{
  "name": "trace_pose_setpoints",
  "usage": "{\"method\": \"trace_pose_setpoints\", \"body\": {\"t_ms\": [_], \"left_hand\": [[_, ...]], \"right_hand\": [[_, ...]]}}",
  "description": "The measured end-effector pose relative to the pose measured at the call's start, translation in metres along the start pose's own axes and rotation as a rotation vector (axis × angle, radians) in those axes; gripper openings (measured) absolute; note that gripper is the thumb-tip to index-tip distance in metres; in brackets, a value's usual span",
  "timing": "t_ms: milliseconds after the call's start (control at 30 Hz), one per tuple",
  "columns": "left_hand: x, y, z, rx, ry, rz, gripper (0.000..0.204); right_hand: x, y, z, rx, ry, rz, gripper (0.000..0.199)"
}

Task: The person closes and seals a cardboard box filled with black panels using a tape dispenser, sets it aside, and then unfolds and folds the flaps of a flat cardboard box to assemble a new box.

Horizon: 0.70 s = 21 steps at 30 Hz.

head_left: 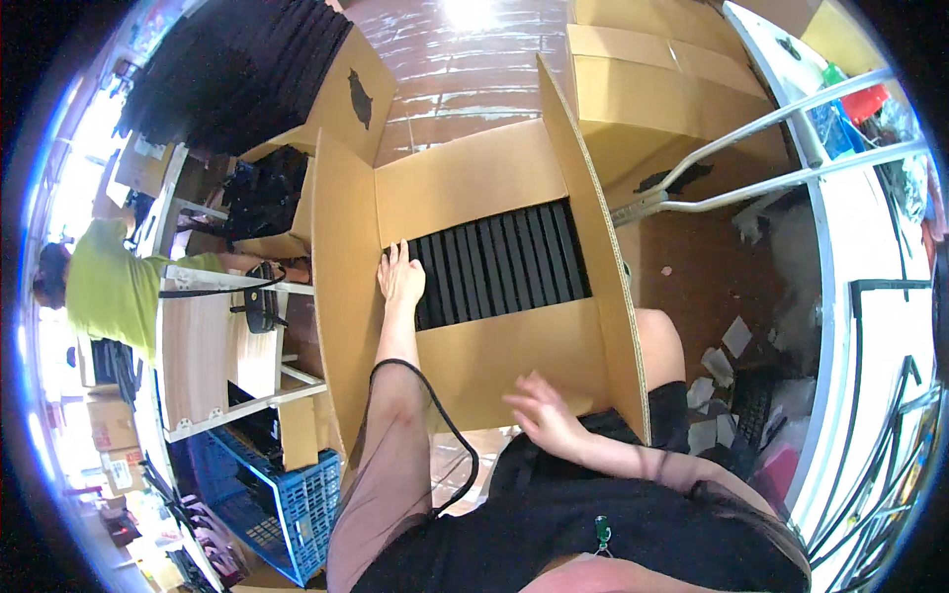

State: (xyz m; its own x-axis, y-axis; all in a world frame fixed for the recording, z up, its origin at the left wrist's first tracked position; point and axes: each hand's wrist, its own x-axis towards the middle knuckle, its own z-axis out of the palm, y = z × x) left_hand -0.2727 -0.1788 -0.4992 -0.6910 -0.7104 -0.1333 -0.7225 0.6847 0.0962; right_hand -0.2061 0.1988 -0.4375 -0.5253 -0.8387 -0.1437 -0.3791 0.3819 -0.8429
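Note:
A large cardboard box point(465, 168) stands in front of me with its flaps raised. Inside it, flat black pieces point(499, 262) are packed side by side in a row; their kind is hard to make out. My left hand point(402, 277) reaches into the box, fingers stretched out against the left end of the row, gripping nothing. Above the near flap point(509, 361) hovers my right hand point(549, 417), slightly blurred, its fingers apart and nothing in them. A black cord point(447, 420) loops beside my left forearm.
At the back left, another box point(341, 109) holds stacked black pieces point(237, 74). Closed cartons point(662, 84) stand at the back right near a metal-tube frame point(732, 148). A blue crate point(287, 504) and wooden table point(213, 346) are left. A person in green point(114, 287) works there.

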Motion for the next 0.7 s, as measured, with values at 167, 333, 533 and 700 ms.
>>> {"method": "trace_pose_setpoints", "body": {"t_ms": [167,333,533,700], "left_hand": [[0.005,-0.016,-0.017,0.027,-0.092,-0.043,0.055],[0.009,-0.003,-0.019,-0.014,-0.112,-0.023,0.055],[-0.001,-0.023,-0.021,-0.148,-0.060,-0.047,0.057],[0.016,0.030,-0.043,0.224,-0.084,0.080,0.046]], "right_hand": [[-0.005,-0.101,-0.173,-0.345,0.462,-0.394,0.035],[0.053,-0.047,-0.186,0.207,0.301,-0.103,0.069],[0.073,-0.082,-0.125,-0.006,0.372,-0.229,0.070],[0.083,-0.065,-0.113,-0.169,0.396,-0.164,0.069]]}}
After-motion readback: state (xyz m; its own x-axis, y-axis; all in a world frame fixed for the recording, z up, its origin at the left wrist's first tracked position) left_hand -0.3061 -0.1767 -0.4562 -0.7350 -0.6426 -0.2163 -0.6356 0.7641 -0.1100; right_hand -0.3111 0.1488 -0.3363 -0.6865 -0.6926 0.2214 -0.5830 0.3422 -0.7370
